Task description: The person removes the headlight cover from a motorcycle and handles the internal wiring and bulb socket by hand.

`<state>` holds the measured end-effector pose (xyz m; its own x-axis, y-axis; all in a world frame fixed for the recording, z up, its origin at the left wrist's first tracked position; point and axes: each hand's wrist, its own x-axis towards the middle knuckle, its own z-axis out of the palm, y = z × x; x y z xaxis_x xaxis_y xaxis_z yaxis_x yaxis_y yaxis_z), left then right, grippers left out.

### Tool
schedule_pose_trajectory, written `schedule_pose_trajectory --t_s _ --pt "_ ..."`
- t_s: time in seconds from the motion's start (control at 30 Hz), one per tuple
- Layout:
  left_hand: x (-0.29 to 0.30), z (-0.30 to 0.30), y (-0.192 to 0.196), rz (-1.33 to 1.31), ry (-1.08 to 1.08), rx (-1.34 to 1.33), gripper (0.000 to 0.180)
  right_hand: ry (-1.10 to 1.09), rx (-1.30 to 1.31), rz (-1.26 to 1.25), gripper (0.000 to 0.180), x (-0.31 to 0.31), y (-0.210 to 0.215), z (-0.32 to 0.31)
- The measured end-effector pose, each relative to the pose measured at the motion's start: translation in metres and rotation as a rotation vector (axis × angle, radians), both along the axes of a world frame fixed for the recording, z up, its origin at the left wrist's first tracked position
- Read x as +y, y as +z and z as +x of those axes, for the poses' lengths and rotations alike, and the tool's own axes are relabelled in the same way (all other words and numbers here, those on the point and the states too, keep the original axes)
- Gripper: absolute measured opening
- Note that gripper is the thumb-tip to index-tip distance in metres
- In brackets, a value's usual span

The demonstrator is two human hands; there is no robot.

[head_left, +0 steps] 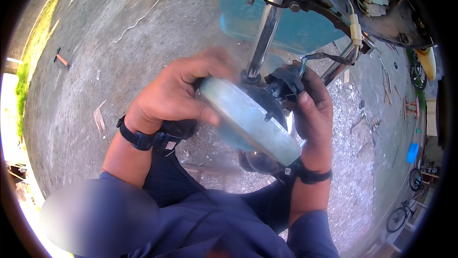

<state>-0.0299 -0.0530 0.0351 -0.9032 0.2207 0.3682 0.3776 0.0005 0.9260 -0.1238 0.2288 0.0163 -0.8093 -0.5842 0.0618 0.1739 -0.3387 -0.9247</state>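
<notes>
My left hand (179, 93) grips the upper left rim of a round headlamp unit (250, 119) with a pale glass face and a dark rear shell. My right hand (312, 110) holds the lamp's right side, its thumb and fingers closed on a black plug connector (285, 84) at the back of the lamp. Coloured wires (305, 62) run from that connector up toward a motorcycle's open headlamp shell (381, 10). A chrome fork tube (265, 31) stands just behind the lamp.
A teal motorcycle body panel (286, 24) sits behind the fork. White connectors (355, 29) hang from the wiring above. Bare concrete ground (119, 57) spreads left, gravel (348, 139) right. Bicycles (405, 208) and a blue box (412, 152) stand at far right.
</notes>
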Motion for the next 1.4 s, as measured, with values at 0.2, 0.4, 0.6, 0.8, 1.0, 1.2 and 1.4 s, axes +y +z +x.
schedule_pose_trajectory --t_s 0.2,0.4,0.6,0.8,1.0,1.2,1.4 --pt "0.002 0.002 0.0 -0.107 -0.007 0.04 0.055 -0.011 0.046 0.086 0.077 -0.006 -0.004 0.003" --pt "0.003 0.002 0.004 -0.126 -0.015 0.046 0.055 0.02 0.121 0.13 0.075 -0.005 -0.001 0.007" --pt "0.002 0.002 -0.001 -0.054 -0.022 0.027 0.056 0.12 0.04 0.054 0.077 0.002 0.0 -0.001" --pt "0.002 0.001 0.001 -0.089 -0.024 0.049 0.056 0.164 0.053 0.112 0.073 0.006 0.0 -0.003" --pt "0.004 0.001 0.002 -0.118 -0.027 0.046 0.055 0.158 0.039 0.136 0.068 0.004 0.0 -0.002" --pt "0.007 0.003 0.005 -0.113 -0.034 0.04 0.055 0.124 0.028 0.122 0.056 -0.002 0.004 0.003" --pt "0.005 0.002 0.001 -0.036 -0.038 0.009 0.056 0.138 0.041 0.057 0.063 0.001 -0.005 -0.001"
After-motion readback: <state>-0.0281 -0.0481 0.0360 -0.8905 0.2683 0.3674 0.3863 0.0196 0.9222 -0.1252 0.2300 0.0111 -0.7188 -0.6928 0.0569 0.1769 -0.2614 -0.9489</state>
